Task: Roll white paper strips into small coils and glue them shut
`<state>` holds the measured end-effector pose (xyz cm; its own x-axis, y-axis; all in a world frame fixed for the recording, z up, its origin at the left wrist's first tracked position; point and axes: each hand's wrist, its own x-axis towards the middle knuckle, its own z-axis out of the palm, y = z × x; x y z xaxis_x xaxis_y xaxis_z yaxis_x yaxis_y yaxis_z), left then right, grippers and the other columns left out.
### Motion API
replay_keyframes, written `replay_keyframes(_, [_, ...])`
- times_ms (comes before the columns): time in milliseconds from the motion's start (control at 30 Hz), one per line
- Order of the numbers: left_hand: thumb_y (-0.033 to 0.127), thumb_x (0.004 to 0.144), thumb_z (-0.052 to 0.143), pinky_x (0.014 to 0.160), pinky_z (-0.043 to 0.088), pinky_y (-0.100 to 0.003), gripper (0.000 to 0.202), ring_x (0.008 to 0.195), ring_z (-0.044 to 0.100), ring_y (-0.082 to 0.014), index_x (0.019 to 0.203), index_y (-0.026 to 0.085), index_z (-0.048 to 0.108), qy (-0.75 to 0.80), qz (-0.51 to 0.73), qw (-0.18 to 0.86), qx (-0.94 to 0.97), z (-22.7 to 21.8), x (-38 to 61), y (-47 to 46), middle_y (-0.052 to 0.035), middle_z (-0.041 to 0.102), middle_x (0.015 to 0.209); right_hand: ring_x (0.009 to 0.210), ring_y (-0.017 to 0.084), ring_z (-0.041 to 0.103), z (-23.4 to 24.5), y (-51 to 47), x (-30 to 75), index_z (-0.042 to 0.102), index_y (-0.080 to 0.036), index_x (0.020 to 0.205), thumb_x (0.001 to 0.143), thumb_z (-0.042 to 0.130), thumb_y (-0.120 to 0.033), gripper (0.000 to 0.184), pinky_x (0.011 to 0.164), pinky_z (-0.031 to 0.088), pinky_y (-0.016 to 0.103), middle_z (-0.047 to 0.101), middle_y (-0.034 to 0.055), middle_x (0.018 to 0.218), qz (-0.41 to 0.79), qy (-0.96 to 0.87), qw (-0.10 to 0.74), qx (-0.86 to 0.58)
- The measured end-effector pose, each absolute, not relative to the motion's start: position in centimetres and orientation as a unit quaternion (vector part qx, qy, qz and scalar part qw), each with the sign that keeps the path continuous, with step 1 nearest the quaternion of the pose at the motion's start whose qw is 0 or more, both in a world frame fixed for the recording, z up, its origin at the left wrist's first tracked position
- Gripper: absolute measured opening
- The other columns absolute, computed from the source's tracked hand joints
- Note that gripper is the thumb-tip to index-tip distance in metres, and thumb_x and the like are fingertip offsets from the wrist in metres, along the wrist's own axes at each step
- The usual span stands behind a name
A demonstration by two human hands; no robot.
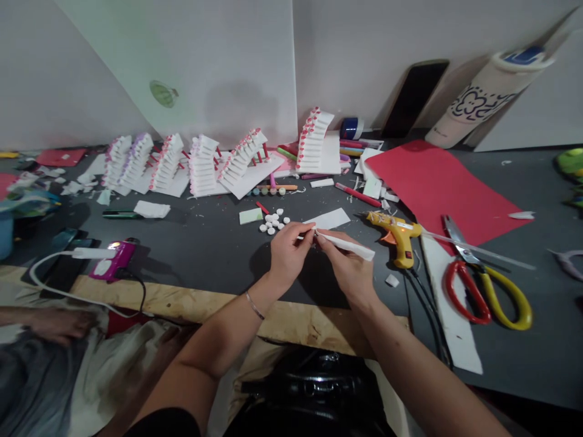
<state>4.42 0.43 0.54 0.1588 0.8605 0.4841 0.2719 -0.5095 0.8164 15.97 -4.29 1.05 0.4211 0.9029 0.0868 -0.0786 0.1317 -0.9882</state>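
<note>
Over the front of the dark table, my left hand [289, 254] and my right hand [350, 267] meet at the fingertips, both pinching a narrow white strip [348, 244], possibly paper or foam. The strip's long end sticks out rightward past my right fingers. Its left end lies between both sets of fingertips, partly hidden. Just beyond my left hand sits a small pile of white round pieces [273, 221]. A white paper piece [331, 218] lies flat behind my fingers. To the right of my hand, a yellow glue gun [398, 233] rests on its side, its switch lit.
Small white stair-like models [166, 164] with red or purple dots line the back. Red-and-yellow-handled scissors [469, 279], a red sheet [449, 182] and a white bottle [483, 100] are at right. A magenta power bank [113, 260] with cables stands left, near another person's hand [59, 323].
</note>
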Motion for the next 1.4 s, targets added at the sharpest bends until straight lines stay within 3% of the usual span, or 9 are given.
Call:
replay_keyframes(267, [0.02,0.096,0.05,0.079,0.054,-0.026,0.022,0.091,0.067,-0.0149,0.107,0.015,0.067,0.387,0.462,0.163,0.781,0.2,4.9,0.3,-0.0096,0.071,0.099,0.084,0.021,0.071,0.4,-3.8,16.1,0.075,-0.02,0.087,0.078,0.071,-0.034,0.018,0.083,0.058,0.037,0.077,0.0052,0.092,0.356,-0.367,0.655,-0.556])
replay_keyframes(467, [0.028,0.091,0.06,0.07,0.054,-0.023,0.015,0.08,0.067,-0.0139,0.09,0.017,0.07,0.411,0.489,0.3,0.708,0.4,4.5,0.6,-0.0051,0.071,0.085,0.089,0.021,0.071,0.1,-3.9,16.3,0.076,-0.02,0.09,0.078,0.071,-0.037,0.021,0.088,0.056,0.038,0.076,0.0048,0.095,0.386,-0.38,0.64,-0.545])
replay_keyframes(667, [0.032,0.091,0.059,0.078,0.057,-0.027,0.021,0.088,0.069,-0.0155,0.099,0.018,0.072,0.387,0.474,0.378,0.695,0.4,4.2,1.0,-0.0076,0.073,0.097,0.093,0.021,0.068,-0.1,-3.6,16.2,0.075,-0.021,0.088,0.075,0.073,-0.039,0.022,0.089,0.053,0.037,0.075,0.0046,0.095,0.404,-0.374,0.651,-0.522])
replay_keyframes(767, [0.036,0.089,0.061,0.072,0.059,-0.027,0.023,0.082,0.07,-0.0153,0.096,0.017,0.072,0.394,0.483,0.408,0.667,0.3,4.3,1.0,-0.0077,0.074,0.095,0.088,0.02,0.067,-0.1,-3.5,16.8,0.074,-0.02,0.09,0.076,0.072,-0.04,0.024,0.085,0.053,0.037,0.073,0.0047,0.094,0.398,-0.37,0.648,-0.533])
replay_keyframes(900, [0.04,0.088,0.061,0.062,0.06,-0.025,0.028,0.067,0.069,-0.0119,0.097,0.016,0.071,0.385,0.475,0.468,0.637,0.0,4.2,1.2,-0.0064,0.072,0.089,0.089,0.02,0.065,0.8,-3.8,18.6,0.07,-0.02,0.105,0.088,0.058,-0.043,0.031,0.081,0.051,0.037,0.071,0.0067,0.102,0.265,-0.374,0.665,-0.59])
replay_keyframes(1033, [0.038,0.089,0.06,0.063,0.059,-0.024,0.026,0.066,0.067,-0.011,0.096,0.016,0.071,0.379,0.457,0.428,0.681,0.1,4.0,1.2,-0.0059,0.07,0.088,0.109,0.024,0.061,1.9,-4.0,19.8,0.068,-0.023,0.114,0.092,0.053,-0.036,0.029,0.097,0.042,0.042,0.07,0.0086,0.112,0.07,-0.568,0.56,-0.599])
replay_keyframes(1133, [0.036,0.091,0.059,0.067,0.059,-0.024,0.023,0.075,0.068,-0.0129,0.097,0.017,0.072,0.375,0.443,0.373,0.724,0.6,3.8,1.0,-0.0074,0.071,0.092,0.107,0.024,0.062,1.7,-3.7,19.6,0.068,-0.024,0.114,0.093,0.055,-0.034,0.028,0.101,0.036,0.043,0.074,0.0081,0.106,0.042,-0.668,0.441,-0.598])
replay_keyframes(1267, [0.033,0.091,0.059,0.067,0.058,-0.022,0.021,0.084,0.068,-0.0141,0.098,0.018,0.072,0.371,0.438,0.348,0.741,1.0,3.8,0.8,-0.008,0.071,0.095,0.079,0.019,0.067,0.9,-3.3,19.2,0.074,-0.024,0.1,0.096,0.051,-0.035,0.025,0.093,0.04,0.039,0.077,0.005,0.086,0.059,-0.681,0.401,-0.609])
replay_keyframes(1400, [0.033,0.091,0.058,0.065,0.057,-0.021,0.021,0.081,0.068,-0.0134,0.098,0.019,0.072,0.385,0.445,0.325,0.741,0.9,3.9,0.6,-0.0074,0.071,0.095,0.073,0.019,0.068,0.7,-3.6,19.0,0.075,-0.024,0.091,0.094,0.052,-0.038,0.027,0.069,0.046,0.029,0.077,0.0046,0.086,0.122,-0.638,0.425,-0.631])
